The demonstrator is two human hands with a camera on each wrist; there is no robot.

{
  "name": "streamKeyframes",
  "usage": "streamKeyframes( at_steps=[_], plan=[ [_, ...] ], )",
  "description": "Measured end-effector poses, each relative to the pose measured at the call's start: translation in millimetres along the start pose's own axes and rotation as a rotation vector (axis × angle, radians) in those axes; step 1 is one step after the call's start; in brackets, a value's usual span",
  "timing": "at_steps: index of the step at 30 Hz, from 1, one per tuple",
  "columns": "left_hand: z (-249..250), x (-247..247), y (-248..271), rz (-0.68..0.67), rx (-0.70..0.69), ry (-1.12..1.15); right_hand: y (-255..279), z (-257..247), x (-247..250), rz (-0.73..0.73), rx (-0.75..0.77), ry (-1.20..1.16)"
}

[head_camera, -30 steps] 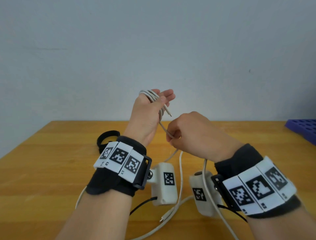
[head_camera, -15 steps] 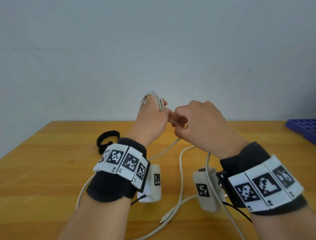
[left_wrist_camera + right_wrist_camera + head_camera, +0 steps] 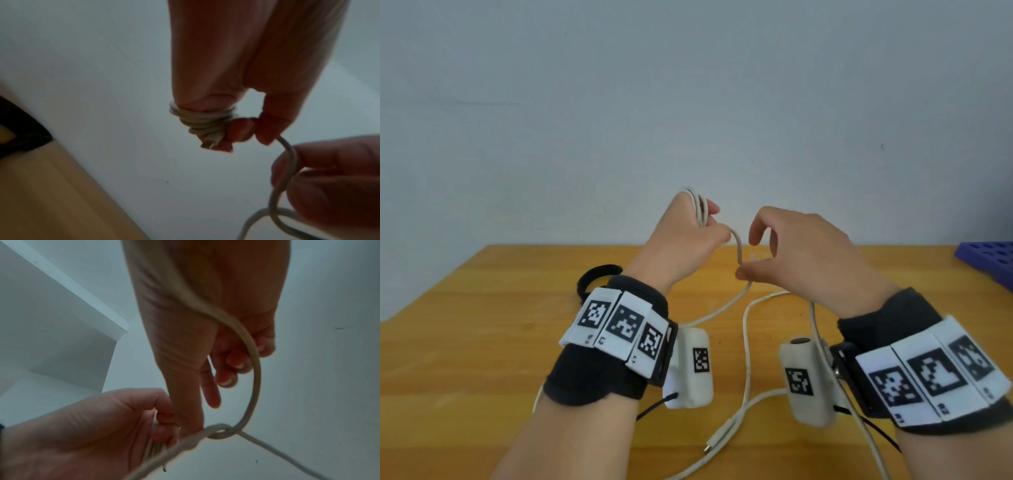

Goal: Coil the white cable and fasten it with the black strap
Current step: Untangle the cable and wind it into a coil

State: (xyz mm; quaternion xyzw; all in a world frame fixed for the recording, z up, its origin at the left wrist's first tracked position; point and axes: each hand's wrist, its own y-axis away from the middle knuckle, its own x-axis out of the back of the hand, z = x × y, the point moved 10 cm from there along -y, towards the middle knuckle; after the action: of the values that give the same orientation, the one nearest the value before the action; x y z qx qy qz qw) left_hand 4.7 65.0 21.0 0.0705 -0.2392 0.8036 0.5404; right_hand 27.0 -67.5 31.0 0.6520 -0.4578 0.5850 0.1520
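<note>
Several turns of the white cable [image 3: 698, 209] are wound round the fingers of my raised left hand [image 3: 717, 222], which curl over the coil [image 3: 202, 123]. From there the cable bends down to my right hand [image 3: 748, 260], where thumb and a finger pinch it [image 3: 287, 162] while the index finger is lifted. The slack drops past my right wrist [image 3: 254, 353] onto the wooden table [image 3: 465, 359], and its plug end [image 3: 717, 442] lies near the front. The black strap [image 3: 594, 277] lies looped on the table behind my left wrist, untouched.
A blue perforated tray [image 3: 989, 257] sits at the table's right edge. A plain grey wall stands behind the table. Loose cable loops cross the table between my forearms.
My right hand has drawn away to the right of the left hand, pulling out a short bend of cable, and its index finger has lifted. The left hand's fingers have curled over the coil.
</note>
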Motion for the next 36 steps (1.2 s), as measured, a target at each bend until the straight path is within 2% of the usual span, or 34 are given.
streamKeyframes(
  at_steps=[2,5,7,9,12,16,18,21,24,27,30,33,36],
  plan=[
    [-2,12,-1,0.073,0.017,0.131,0,5,-3,-0.037,-0.03,0.004],
    [-8,21,-3,0.093,0.054,0.359,-1,12,1,0.018,-0.067,0.021],
    [-10,24,-5,0.08,0.059,0.43,-2,20,-2,0.005,-0.112,-0.006],
    [-9,22,-5,0.055,0.05,0.431,-1,27,-14,-0.074,-0.16,-0.08],
    [-10,15,-5,0.017,0.068,0.396,0,25,-32,-0.175,-0.194,-0.312],
    [-13,12,-6,0.018,0.101,0.396,2,9,-39,-0.236,-0.228,-0.827],
    [-14,13,-6,0.031,0.107,0.384,-2,5,-34,-0.194,-0.2,-0.916],
    [-14,14,-5,0.035,0.109,0.326,-4,-7,-25,-0.166,-0.073,-0.929],
    [-14,12,-5,0.016,0.107,0.271,2,-24,-26,-0.28,0.028,-0.999],
    [-10,6,-5,-0.032,0.073,0.205,7,-33,-32,-0.344,0.081,-0.914],
    [-11,3,-4,-0.042,0.079,0.198,4,-30,-28,-0.254,0.034,-0.942],
    [-13,8,-3,-0.029,0.114,0.261,-4,-11,-16,-0.064,-0.046,-0.977],
    [-13,0,1,-0.127,0.14,0.271,-8,6,-10,0.083,-0.116,-0.98]
  ],
)
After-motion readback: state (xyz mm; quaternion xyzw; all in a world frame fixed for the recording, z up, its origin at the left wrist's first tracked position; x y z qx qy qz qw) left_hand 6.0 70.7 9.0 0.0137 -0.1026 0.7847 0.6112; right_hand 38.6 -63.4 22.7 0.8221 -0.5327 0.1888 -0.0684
